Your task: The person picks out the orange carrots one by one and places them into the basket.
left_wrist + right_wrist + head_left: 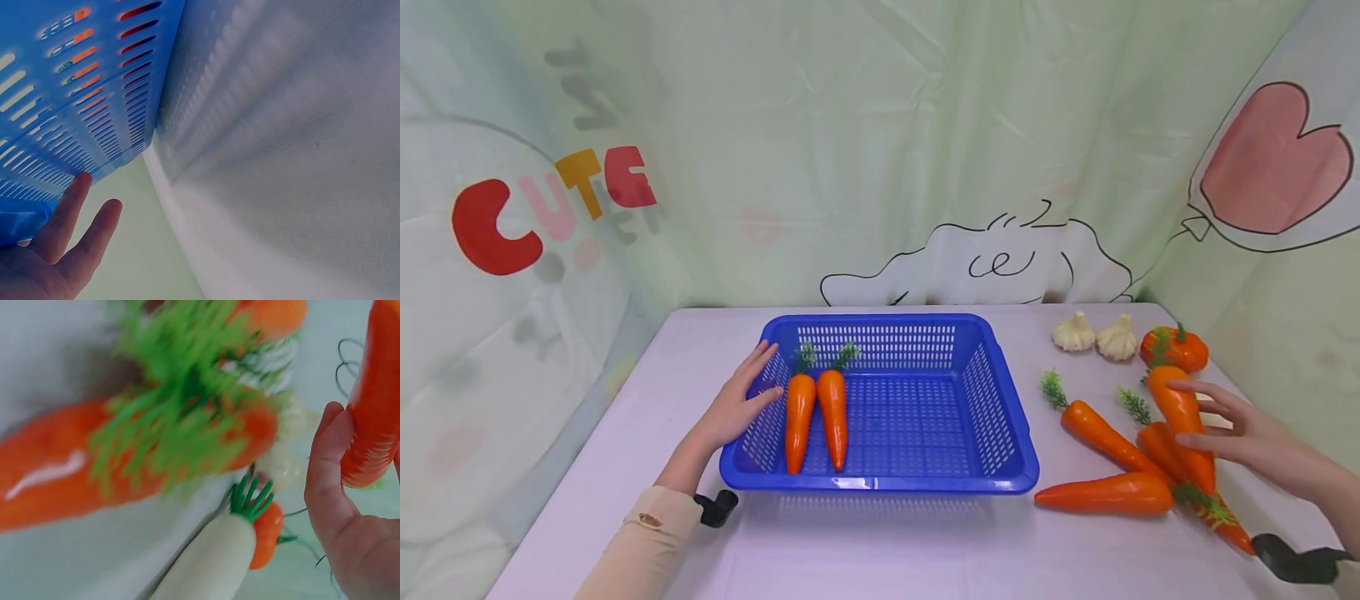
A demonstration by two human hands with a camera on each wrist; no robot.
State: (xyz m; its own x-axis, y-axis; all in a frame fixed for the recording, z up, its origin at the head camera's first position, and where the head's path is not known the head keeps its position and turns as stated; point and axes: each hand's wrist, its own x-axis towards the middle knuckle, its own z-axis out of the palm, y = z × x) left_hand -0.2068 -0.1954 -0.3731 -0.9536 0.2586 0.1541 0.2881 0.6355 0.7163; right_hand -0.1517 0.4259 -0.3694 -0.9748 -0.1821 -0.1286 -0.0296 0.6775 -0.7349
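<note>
My left hand (pixel 733 408) rests against the left rim of a blue plastic basket (pixel 880 483), fingers extended. Two carrots (pixel 801 421) with green tops lie side by side at the basket's left. On the right, my right hand (pixel 1251 429) pinches an orange carrot (pixel 1176 400) between thumb and fingers, above other carrots. In the right wrist view the held carrot (pixel 375 406) is raised, its far end out of frame. Beneath it are several loose carrots (pixel 1105 493), some overlapping, with leafy tops.
Two garlic bulbs (pixel 1073 333) and an orange pumpkin (pixel 1176 348) stand at the table's back right. A white radish (pixel 209 559) with a green top shows in the right wrist view. A printed curtain (pixel 790 167) hangs behind the table (pixel 850 554).
</note>
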